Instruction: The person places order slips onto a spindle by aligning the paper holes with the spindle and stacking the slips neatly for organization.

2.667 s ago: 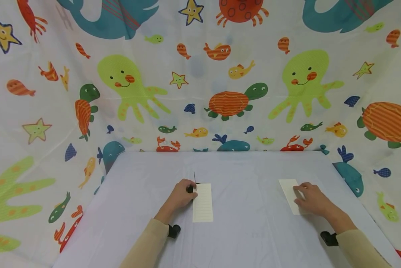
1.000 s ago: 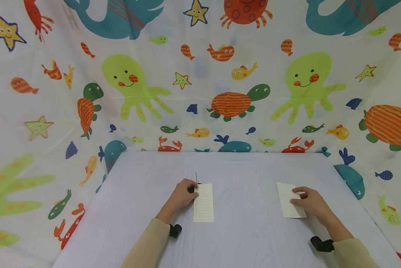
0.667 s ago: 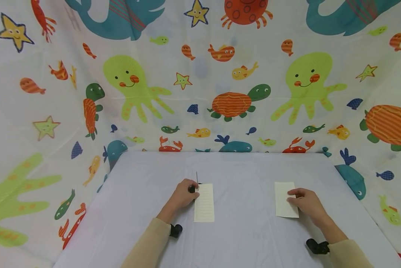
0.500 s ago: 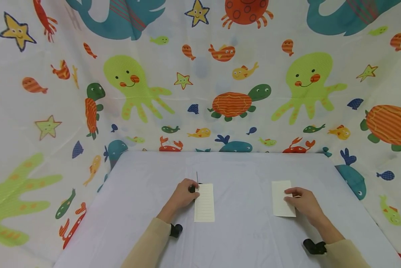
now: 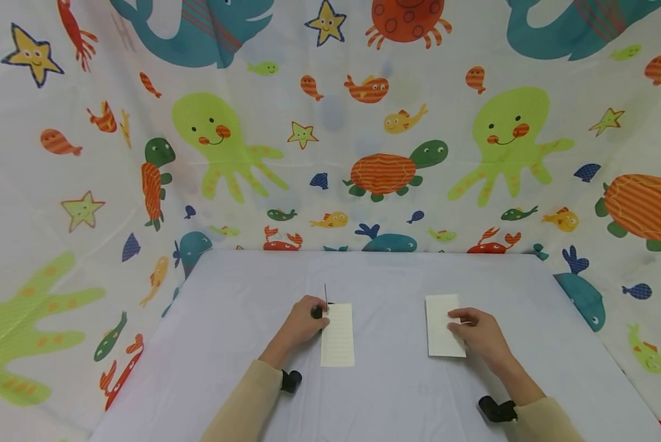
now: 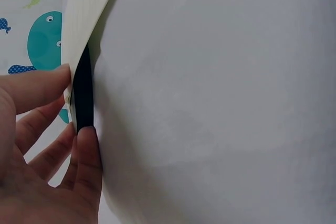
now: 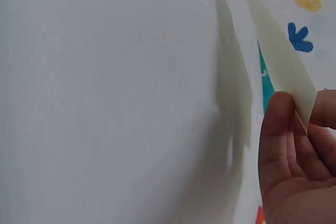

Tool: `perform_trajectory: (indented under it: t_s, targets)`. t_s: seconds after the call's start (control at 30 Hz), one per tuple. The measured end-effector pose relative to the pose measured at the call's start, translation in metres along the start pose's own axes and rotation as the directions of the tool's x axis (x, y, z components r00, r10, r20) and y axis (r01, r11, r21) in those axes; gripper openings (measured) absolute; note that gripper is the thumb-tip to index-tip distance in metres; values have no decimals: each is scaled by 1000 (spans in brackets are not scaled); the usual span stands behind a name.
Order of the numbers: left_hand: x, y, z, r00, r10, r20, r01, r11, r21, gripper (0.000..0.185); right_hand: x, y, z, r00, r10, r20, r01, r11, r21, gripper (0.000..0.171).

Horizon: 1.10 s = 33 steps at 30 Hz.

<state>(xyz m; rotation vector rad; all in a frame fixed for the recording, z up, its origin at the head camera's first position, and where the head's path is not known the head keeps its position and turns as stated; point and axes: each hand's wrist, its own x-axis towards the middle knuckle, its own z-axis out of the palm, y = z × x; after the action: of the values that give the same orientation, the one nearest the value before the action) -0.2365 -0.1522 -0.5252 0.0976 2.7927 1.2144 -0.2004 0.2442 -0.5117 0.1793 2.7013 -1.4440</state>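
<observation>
In the head view my left hand (image 5: 301, 320) pinches the upper left corner of a pale yellow lined paper (image 5: 338, 336). A dark flat strip (image 6: 84, 90) shows behind that paper in the left wrist view, between the fingers; its kind is unclear. A thin dark upright line (image 5: 326, 296) rises beside the fingertips. To the right, my right hand (image 5: 487, 336) pinches the right edge of a pale paper sheet (image 5: 442, 325) between thumb and fingers. The right wrist view shows this sheet (image 7: 283, 56) raised off the surface, with its shadow alongside. A gap separates the two papers.
A white cloth covers the table (image 5: 385, 399). Behind and at both sides hangs a curtain (image 5: 319, 153) printed with sea animals. Black wrist cameras, left (image 5: 291, 381) and right (image 5: 496, 409), sit near the sleeves.
My right hand has carried its sheet leftward, nearer the lined paper, and the sheet has turned more upright in the head view. The left hand stays nearly still on its paper.
</observation>
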Motion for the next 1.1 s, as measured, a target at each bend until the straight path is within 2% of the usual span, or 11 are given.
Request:
perform_trajectory:
  t_s: [0.1, 0.4, 0.9, 1.1]
  targets:
    - [0, -1, 1, 1000, 12, 1, -12, 1000, 5, 19, -1, -5, 7, 1000, -3, 1, 3, 1000, 28, 38]
    - [-4, 0, 2, 1000, -20, -14, 20, 1000, -7, 17, 0, -20, 27, 1000, -27, 7, 26, 992, 125, 36]
    - [-7, 0, 4, 1000, 15, -25, -15, 1000, 9, 19, -10, -49, 55, 999, -37, 24, 30, 967, 251, 35]
    - [-10, 3, 2, 999, 20, -39, -19, 1000, 23, 22, -9, -60, 61, 997, -79, 19, 71, 962, 265, 33]
